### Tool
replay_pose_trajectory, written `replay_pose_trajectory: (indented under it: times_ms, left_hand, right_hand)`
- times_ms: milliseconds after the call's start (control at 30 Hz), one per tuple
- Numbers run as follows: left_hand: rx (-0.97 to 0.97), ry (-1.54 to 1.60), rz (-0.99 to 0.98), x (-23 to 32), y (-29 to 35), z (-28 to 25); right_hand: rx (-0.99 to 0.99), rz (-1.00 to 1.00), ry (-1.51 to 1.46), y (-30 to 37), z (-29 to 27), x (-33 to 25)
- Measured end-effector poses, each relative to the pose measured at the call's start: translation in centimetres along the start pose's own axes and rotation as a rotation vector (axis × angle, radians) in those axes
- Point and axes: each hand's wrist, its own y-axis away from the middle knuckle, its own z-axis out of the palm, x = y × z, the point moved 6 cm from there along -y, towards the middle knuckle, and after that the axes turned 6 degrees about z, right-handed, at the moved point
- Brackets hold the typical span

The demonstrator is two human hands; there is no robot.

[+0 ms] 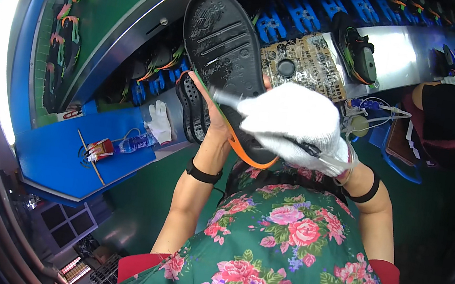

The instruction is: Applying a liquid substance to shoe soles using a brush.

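A large black shoe sole with an orange and green rim is held up at a tilt, its inner face toward me. My bare left hand grips it along its left edge, with the thumb on the rim. In a white knit glove, my right hand is closed around a slim tool that looks like a brush. Its tip is blurred and lies over the sole's lower part; whether it touches cannot be told. Behind my left wrist stand other black perforated soles.
To the left, a blue table bears a red box, a bottle and a white glove. A shoe and a round black lid sit on the bench ahead. Another person is at the right.
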Motion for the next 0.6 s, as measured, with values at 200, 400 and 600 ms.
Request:
replay_pose_trajectory:
  times_ms: [200, 400, 600]
  left_hand:
    - [0.06, -0.003, -0.086, 0.1, 0.0, -1.0]
    - [0.079, -0.143, 0.014, 1.3, -0.6, -1.1]
    - [-0.01, -0.078, 0.031, 2.0, -1.9, 0.0]
  right_hand:
    - [-0.055, 0.016, 0.016, 1.5, 2.3, -0.4]
    - [-0.062, -0.016, 0.13, 1.5, 0.5, 0.2]
    - [-0.101, 0.043, -0.037, 1.8, 0.4, -0.1]
